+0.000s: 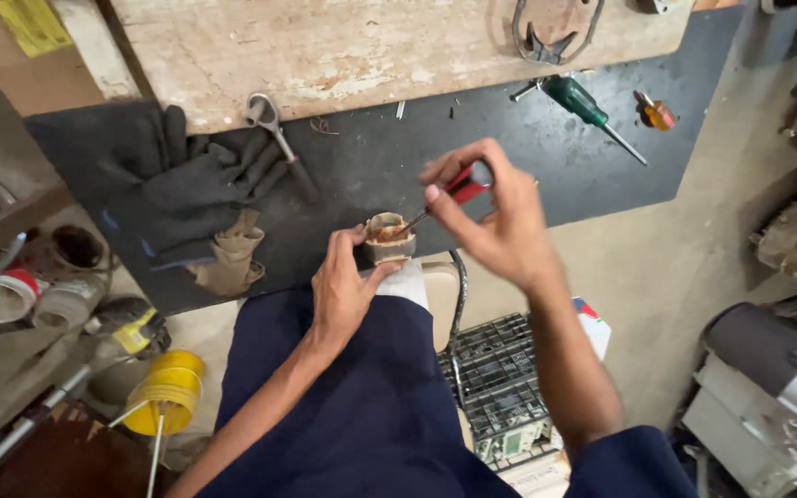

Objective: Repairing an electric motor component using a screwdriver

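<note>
My left hand [341, 293] gripped the small winding [389, 237] on my knee; my right hand [491, 217] pinched the red screwdriver [454, 192], whose tip might have slipped into my thumb.

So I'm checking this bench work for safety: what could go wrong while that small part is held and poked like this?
The left hand grips the small cylindrical part bare, above the lap, while the right hand works the red-handled tool into it. A slip could likely jab the left fingers or thigh. The grey gloves lie unused on the bench. With nothing clamping it, the part might twist loose and drop.
</note>
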